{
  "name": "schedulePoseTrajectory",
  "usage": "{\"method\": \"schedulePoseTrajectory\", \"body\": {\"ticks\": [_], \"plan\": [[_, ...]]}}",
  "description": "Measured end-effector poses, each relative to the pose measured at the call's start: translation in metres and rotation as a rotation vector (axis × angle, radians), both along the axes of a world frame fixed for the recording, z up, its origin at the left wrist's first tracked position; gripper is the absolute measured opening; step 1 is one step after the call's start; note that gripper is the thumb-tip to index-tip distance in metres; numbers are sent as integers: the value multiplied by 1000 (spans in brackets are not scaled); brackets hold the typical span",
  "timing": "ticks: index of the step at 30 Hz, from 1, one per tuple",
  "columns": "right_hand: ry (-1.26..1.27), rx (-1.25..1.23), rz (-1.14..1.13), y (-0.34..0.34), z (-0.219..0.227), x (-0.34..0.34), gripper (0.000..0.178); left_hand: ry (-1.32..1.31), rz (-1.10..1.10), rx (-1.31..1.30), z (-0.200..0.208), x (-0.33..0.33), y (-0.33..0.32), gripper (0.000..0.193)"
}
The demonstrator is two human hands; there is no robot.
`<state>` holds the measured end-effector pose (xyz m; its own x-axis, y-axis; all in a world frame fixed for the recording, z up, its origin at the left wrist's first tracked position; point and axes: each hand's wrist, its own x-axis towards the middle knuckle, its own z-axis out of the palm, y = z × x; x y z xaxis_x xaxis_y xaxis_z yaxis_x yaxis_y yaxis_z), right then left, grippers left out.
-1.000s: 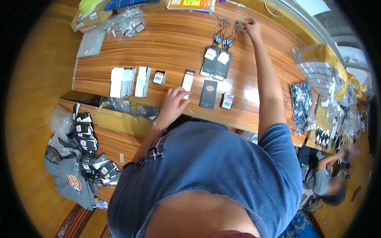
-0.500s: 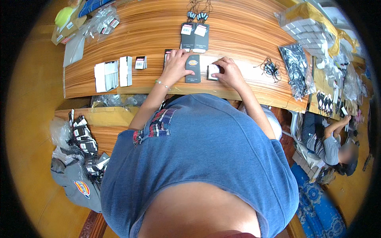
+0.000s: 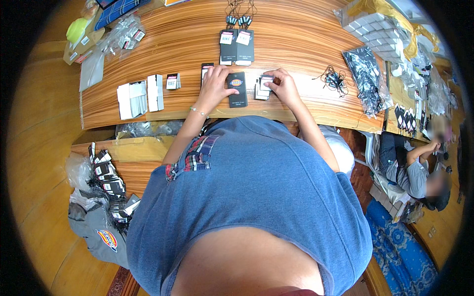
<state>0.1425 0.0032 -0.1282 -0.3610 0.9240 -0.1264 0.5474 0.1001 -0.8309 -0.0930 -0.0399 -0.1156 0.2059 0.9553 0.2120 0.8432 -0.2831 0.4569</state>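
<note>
1 small label has been shifted up from stack, pinched in R hand; flat rect. dark card w/ printed logo touched by L hand, thumb & fingers apart.

1 small label now in right grip, askew over stack

It appears to be a small workshop or packing room: the wood-grain worktop carries small stacked tags, strung dark cards and tangled black cords, wrapped white stacks stand at its far right, and another person is nearby
</note>
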Motion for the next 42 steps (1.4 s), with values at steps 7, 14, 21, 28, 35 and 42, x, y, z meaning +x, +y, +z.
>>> {"method": "schedulePoseTrajectory", "body": {"ticks": [7, 14, 21, 28, 35, 42], "plan": [[387, -194, -41, -14, 31, -7, 23, -953, 95, -452, 10, 12, -4, 26], [500, -88, -208, -25, 46, -4, 41, -1140, 34, -520, 38, 58, -1, 38], [-52, 434, -615, 4, -11, 140, 10, -1037, 80, -522, 36, 64, -1, 31], [-540, 461, -309, 20, -11, 160, 8, -1063, 40, -528, 38, 79, -3, 31], [298, 207, -581, 39, -9, 185, 7, -1149, 8, -578, 35, 82, -6, 20], [702, 127, -627, 43, 65, 171, 17, -1088, -215, -621, 54, 113, 19, 19]]}}
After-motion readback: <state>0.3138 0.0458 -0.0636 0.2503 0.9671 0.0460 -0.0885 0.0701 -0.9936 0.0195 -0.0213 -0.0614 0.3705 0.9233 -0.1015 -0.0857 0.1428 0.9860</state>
